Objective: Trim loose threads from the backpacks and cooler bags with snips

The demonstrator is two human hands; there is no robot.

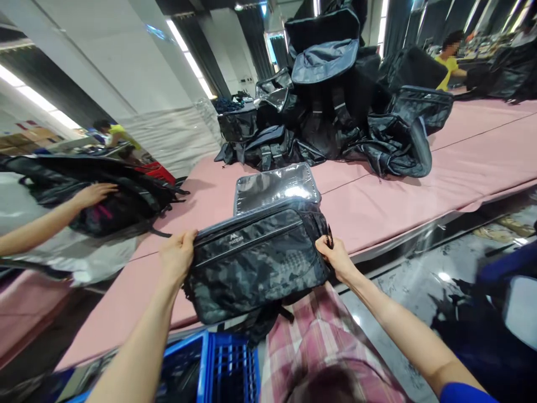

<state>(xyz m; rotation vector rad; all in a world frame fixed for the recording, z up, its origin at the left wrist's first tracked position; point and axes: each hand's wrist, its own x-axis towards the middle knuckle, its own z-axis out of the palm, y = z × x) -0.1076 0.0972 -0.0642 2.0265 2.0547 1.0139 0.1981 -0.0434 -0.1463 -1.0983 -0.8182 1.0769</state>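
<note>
A dark camouflage insulated bag [255,263] with a pale logo and a front zip is held up in front of me, tilted. Its flap [274,187], lined in shiny silver, lies folded back behind it. My left hand [178,254] grips the bag's upper left corner, thumb on top. At the right side edge, my right hand [333,254] is closed on the bag. A small dark pointed tool [329,236] sticks up from its fingers, too small to name surely. The bag's far side and base are hidden.
A pink-covered table [474,151] bears a heap of dark bags [319,129]. Below left stands a blue plastic crate [232,364]. Another person's arm [54,221] reaches to a black backpack [121,196] on the left. People in yellow work farther back.
</note>
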